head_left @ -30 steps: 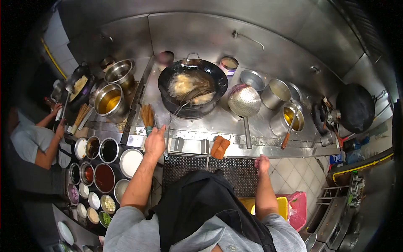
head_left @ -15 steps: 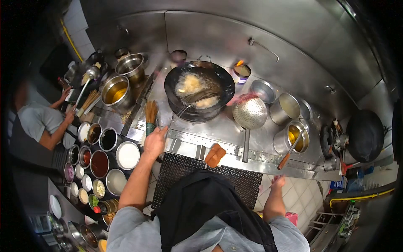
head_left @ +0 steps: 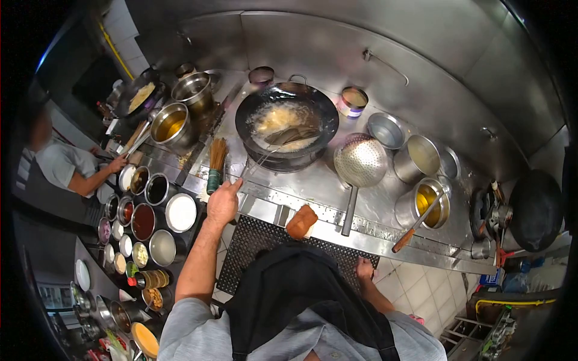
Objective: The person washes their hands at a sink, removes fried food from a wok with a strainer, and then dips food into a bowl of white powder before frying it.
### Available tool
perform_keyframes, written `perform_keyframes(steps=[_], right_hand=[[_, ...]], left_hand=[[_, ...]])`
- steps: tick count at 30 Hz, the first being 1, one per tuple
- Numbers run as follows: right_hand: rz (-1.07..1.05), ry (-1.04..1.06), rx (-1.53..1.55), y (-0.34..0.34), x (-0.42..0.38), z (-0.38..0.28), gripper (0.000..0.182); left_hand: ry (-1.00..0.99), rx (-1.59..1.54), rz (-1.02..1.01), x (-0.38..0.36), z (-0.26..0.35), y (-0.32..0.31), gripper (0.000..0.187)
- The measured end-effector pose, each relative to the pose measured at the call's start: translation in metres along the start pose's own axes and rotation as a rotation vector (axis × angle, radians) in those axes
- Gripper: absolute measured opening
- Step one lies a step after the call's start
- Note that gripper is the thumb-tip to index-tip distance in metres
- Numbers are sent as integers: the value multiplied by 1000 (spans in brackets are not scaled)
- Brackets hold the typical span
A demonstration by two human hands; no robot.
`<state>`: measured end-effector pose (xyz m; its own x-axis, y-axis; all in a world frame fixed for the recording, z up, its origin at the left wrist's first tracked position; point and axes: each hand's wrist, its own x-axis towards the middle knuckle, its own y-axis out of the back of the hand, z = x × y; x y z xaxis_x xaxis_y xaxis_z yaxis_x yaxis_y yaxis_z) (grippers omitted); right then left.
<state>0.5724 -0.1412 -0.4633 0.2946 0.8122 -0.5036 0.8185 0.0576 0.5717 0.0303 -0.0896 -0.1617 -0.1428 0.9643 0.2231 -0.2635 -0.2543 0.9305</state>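
Observation:
My left hand point(head_left: 223, 203) is wrapped round the handle of a long-handled skimmer point(head_left: 294, 135), whose dark head dips into bubbling oil. The black wok point(head_left: 328, 111) around it sits on the steel range and holds pale, frothing pieces of food point(head_left: 278, 119). Just beyond that hand stands a bamboo brush point(head_left: 217, 157) with a green-bound grip. Low beside my apron, my right hand point(head_left: 364, 269) hangs with its fingers curled, and nothing shows in it. The nearest thing to it on the counter edge is a folded orange-brown cloth point(head_left: 302, 222).
A large perforated strainer point(head_left: 360, 160) lies right of the wok. Steel pots point(head_left: 416, 157) and a ladle point(head_left: 419, 222) with a wooden handle stand farther right. Several sauce bowls point(head_left: 143, 222) line the left. A co-worker point(head_left: 75, 165) stands beyond, near another wok point(head_left: 141, 99).
My right hand has swung inward towards the apron, its fingers now curled. The skimmer stays in the wok with my left hand on it. The co-worker's ladle has come down off their wok.

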Motion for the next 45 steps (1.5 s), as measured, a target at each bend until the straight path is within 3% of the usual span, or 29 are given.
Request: perform_keyframes(steps=[4, 7, 9, 12, 19, 22, 25, 32, 37, 38, 41, 44, 45], right_hand=[[-16, 11, -28, 1, 9, 25, 31], [-66, -65, 149, 8, 7, 31, 32], [-87, -121, 19, 10, 16, 46, 32], [-145, -159, 80, 14, 18, 50, 32], [-134, -244, 236, 15, -3, 0, 31], [-142, -119, 289, 16, 12, 1, 30], [-82, -202, 498, 26, 20, -22, 31], [-128, -218, 277, 30, -2, -29, 32], [-216, -302, 143, 9, -37, 9, 36], [-206, -298, 140, 4, -41, 23, 36], [-298, 3, -217, -6, -51, 25, 37], [-205, -115, -98, -13, -82, -10, 38], [-202, 112, -144, -18, -81, -5, 39]], left_hand=[[13, -7, 16, -9, 7, 5, 36], [42, -18, 29, -12, 10, 2, 36], [127, -27, 27, -11, 13, -2, 37], [58, -52, 96, -4, 14, -28, 39], [91, -16, 5, -12, 21, -19, 41], [102, 41, 24, -20, 24, -1, 41], [107, 124, 34, -24, 11, -3, 41], [77, 149, 111, 0, -20, -39, 43], [113, 96, 110, 28, -36, -60, 44], [114, 72, 108, 33, -38, -61, 44], [97, 1, 121, 42, -49, -66, 44], [83, -35, 116, 39, -50, -58, 42], [67, -52, 118, 37, -49, -54, 42]])
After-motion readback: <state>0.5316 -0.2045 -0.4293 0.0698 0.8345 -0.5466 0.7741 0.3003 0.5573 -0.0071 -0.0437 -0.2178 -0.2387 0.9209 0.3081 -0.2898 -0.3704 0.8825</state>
